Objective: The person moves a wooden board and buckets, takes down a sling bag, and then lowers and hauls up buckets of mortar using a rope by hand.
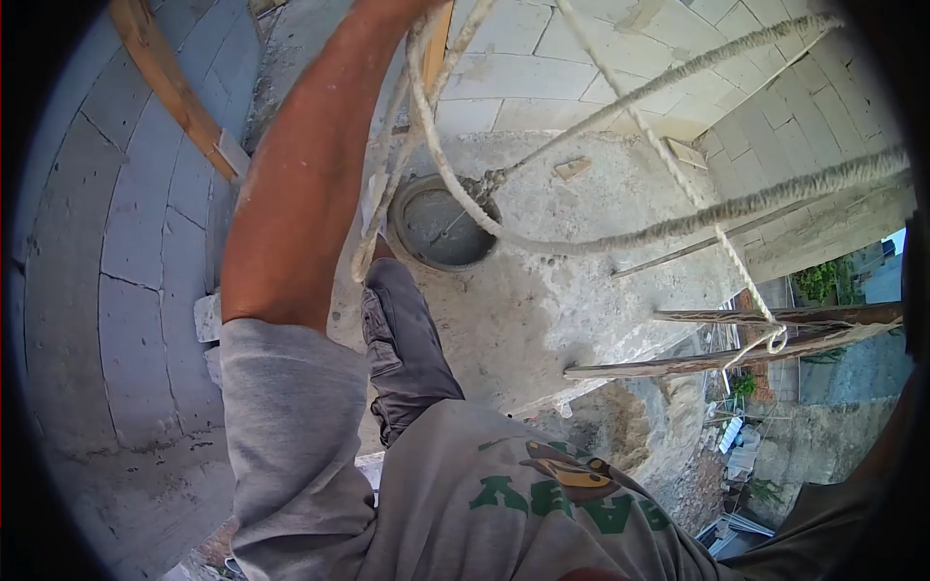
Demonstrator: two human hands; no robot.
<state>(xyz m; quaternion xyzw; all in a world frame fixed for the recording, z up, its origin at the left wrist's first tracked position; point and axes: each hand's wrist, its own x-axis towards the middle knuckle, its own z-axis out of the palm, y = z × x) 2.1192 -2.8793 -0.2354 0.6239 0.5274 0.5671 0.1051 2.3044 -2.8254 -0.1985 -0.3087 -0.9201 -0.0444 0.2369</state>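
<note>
My left arm (300, 184) stretches up to the top edge, where the hand (426, 4) is almost wholly cut off and its fingers are hidden. Close below it hang loops of pale rope (419, 77). One thick, mortar-crusted length (678, 218) sweeps from these loops to the right edge. Beyond my leg stands a round bucket (400, 228) holding wet grey mortar (441, 218). A second crusted rope (620, 105) runs from the bucket's rim towards the upper right. My right arm (886, 431) leaves at the right edge, with its hand out of sight.
Pale block walls (145, 290) rise at left and at the back. Two wooden poles (668, 363) jut over the floor's edge at right, with a thinner rope (741, 271) knotted near them. Past that edge lies lower ground with rubble. A small block piece (573, 169) lies on the floor.
</note>
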